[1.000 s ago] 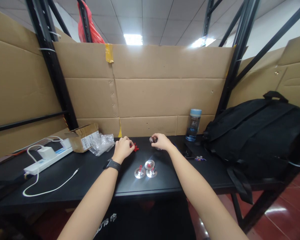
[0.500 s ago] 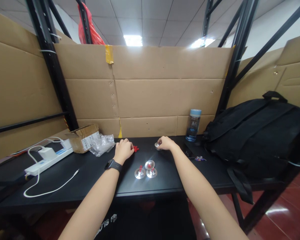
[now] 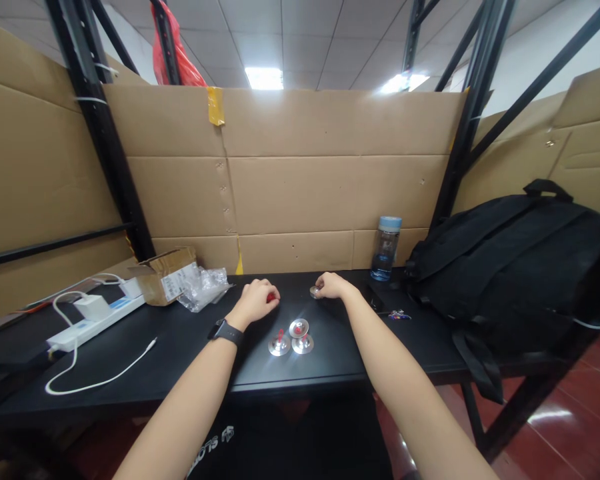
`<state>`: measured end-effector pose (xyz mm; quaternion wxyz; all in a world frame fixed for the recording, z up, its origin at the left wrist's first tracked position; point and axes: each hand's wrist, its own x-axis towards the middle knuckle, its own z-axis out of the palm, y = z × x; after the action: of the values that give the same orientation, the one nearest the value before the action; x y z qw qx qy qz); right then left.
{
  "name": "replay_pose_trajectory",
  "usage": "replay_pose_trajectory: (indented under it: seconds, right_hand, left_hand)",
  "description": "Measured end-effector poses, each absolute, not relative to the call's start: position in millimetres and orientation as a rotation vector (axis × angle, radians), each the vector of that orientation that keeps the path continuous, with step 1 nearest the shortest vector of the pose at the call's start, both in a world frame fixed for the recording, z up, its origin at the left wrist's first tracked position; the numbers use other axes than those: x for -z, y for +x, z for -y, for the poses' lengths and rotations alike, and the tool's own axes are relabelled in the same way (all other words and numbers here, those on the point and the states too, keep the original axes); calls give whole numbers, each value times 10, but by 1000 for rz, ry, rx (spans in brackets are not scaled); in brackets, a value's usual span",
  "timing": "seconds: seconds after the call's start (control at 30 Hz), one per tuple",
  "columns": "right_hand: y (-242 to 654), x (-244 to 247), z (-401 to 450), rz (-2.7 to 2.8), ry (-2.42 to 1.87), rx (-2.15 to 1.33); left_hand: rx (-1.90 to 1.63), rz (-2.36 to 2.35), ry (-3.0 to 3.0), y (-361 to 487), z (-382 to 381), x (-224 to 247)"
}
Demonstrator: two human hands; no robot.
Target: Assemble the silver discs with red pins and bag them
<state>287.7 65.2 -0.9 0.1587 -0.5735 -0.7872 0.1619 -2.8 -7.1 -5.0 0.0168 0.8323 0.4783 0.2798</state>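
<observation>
Three shiny metal discs with red cords lie close together on the black table [image 3: 180, 360]: one at the left [image 3: 279, 345], one at the right [image 3: 303, 344], and a third [image 3: 299, 327] behind them, seeming to rest on the right one's edge. Beyond them, my left hand [image 3: 258, 300], with a black watch on the wrist, has its fingers curled round a small red knotted cord [image 3: 271, 297]. Farther right, my right hand [image 3: 331, 285] pinches another small metal disc [image 3: 315, 292] at the table's surface; the fingers partly cover it.
At the left are a white power strip [image 3: 100, 322] with a cable, an open cardboard box [image 3: 165, 277] and clear plastic wrap [image 3: 203, 288]. A water bottle [image 3: 385, 250], a dark phone-like object [image 3: 374, 300], a small keychain [image 3: 399, 315] and a black backpack [image 3: 515, 267] are at the right.
My left hand has shifted slightly right and its fingers have closed over the red cord, which now shows less. My right hand stays at the disc. The view has shifted slightly.
</observation>
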Motion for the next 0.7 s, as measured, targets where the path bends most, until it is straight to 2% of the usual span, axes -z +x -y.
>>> replay_pose_trajectory:
  seconds: [0.13,0.27,0.5,0.7]
  right_hand:
    - [2873,-19,-638,2279,-1683,-479]
    - [2876,-46,-619,2304,-1723,-464]
    - [2873,-72,-601,2287,-1678,-375]
    - [2757,-139,-524,2263,-1374,-341]
  left_hand:
    - [-700,-974,2639,175,217,-29]
    - [-606,-750,2618,242,250,-30]
    - [-570,-706,2606,251,181,62]
    - [-720,-918,2588,302,194,77]
